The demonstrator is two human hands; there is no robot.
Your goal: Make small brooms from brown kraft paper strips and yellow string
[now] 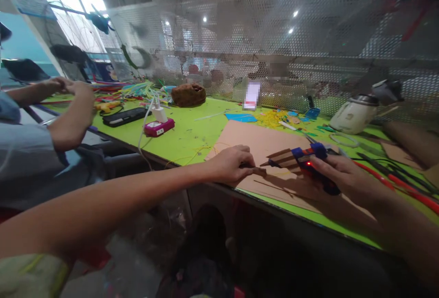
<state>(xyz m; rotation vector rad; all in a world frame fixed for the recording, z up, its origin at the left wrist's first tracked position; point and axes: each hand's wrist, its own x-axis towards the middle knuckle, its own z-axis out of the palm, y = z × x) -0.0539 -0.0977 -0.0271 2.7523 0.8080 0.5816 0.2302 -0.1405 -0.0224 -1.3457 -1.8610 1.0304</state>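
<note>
My right hand [343, 174] is closed around a hot glue gun [313, 156] with blue parts and a lit red light. The gun's dark nozzle points left, close to my left hand. Brown strips lie alongside its front end. My left hand [235, 163] rests at the near table edge, fingers closed on a small brown strip [259, 171]. Both hands are over a flat sheet of tan cardboard [236, 138]. A thin dark stick [272, 187] lies on that sheet, below the nozzle.
The green table [185, 145] bears a purple power socket [159, 127] with a white plug, a black case [125, 116], a brown pouch [188, 94], yellow scraps [272, 117] and a white kettle [355, 113]. Red-handled tools [411, 190] lie right. Another person's hands [65, 85] are at left.
</note>
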